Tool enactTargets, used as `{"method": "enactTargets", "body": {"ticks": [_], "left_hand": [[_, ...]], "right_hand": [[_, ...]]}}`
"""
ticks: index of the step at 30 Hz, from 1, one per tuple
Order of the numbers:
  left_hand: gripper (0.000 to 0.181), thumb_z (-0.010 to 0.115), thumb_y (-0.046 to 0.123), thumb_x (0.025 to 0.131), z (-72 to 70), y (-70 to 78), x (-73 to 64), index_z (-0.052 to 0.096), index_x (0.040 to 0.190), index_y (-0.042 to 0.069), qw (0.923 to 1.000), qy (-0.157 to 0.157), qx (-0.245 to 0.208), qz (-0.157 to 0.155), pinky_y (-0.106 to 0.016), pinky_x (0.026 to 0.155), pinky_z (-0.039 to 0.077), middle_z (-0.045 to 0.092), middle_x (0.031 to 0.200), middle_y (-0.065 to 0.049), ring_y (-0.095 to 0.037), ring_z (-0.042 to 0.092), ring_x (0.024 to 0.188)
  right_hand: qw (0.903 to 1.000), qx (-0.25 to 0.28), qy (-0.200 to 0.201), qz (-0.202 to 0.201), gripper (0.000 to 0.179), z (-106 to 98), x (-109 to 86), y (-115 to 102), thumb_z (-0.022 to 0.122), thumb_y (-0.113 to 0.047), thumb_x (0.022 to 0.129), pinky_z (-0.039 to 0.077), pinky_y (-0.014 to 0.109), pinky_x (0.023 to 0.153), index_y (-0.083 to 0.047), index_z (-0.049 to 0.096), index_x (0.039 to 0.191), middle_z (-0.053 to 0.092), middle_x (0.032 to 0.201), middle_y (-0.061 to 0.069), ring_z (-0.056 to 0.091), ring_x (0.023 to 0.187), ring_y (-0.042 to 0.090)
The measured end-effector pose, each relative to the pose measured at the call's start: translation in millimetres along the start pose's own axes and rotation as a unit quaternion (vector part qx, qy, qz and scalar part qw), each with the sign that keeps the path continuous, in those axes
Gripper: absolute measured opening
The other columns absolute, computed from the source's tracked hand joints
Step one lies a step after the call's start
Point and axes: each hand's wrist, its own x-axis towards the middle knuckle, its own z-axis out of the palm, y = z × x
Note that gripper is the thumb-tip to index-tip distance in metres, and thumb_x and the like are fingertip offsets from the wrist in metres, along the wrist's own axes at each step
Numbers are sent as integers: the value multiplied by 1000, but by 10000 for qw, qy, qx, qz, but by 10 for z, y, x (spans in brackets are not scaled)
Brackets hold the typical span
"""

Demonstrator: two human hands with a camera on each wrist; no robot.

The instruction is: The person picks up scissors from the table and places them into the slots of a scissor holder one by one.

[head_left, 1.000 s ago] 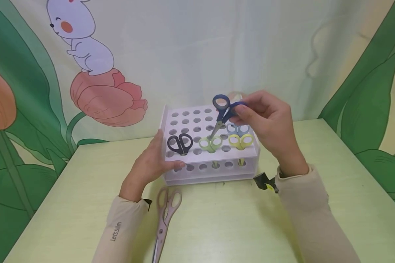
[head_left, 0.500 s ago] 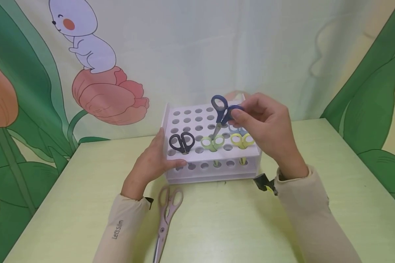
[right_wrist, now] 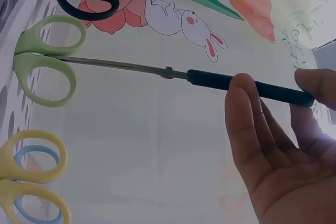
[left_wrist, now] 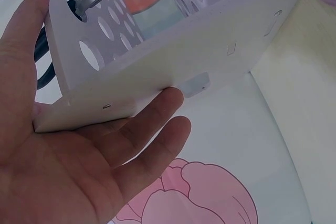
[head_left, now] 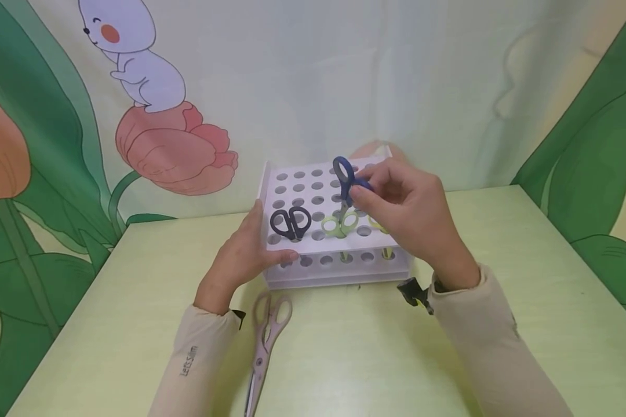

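My right hand (head_left: 409, 208) pinches navy-handled scissors (head_left: 350, 186) by one finger loop, blades down over the white perforated rack (head_left: 318, 249). In the right wrist view the blade tip overlaps the green scissors' (right_wrist: 76, 80) loops. My left hand (head_left: 240, 243) holds the rack's front left corner, thumb on the front and fingers along the outer side wall (left_wrist: 157, 93). Black-handled scissors (head_left: 292, 225) stand in the front row at the left. At the right are yellow scissors (right_wrist: 63, 157), with light blue scissors (right_wrist: 39, 148) behind them; my right hand mostly hides both in the head view.
Pink scissors (head_left: 261, 353) lie on the light green table (head_left: 355, 347) in front of the rack, beside my left sleeve (head_left: 193, 347). A curtain (head_left: 292, 87) printed with a rabbit and flowers hangs behind.
My right hand has lowered with the navy scissors and shifted slightly left, covering the light blue and most of the yellow pair. My left hand keeps its hold on the rack.
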Motion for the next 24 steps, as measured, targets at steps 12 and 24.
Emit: {"method": "enactTargets", "body": {"ticks": [12, 24], "left_hand": [[130, 88, 50, 75, -9, 15, 5, -1, 163, 12, 9999, 53, -40, 81, -49, 98, 44, 35, 153, -10, -29, 50, 117], [132, 88, 51, 74, -3, -10, 10, -1, 163, 12, 9999, 90, -9, 78, -49, 98, 43, 36, 153, -10, -28, 50, 116]], "right_hand": [[9755, -1593, -1509, 174, 40, -108, -93, -215, 71, 0, 87, 39, 26, 52, -14, 42, 62, 73, 88, -1, 68, 105, 17], [9514, -2239, -2090, 326, 42, -161, -142, -289, 67, 2, 83, 36, 30, 54, -15, 41, 55, 75, 104, 7, 68, 105, 20]]}}
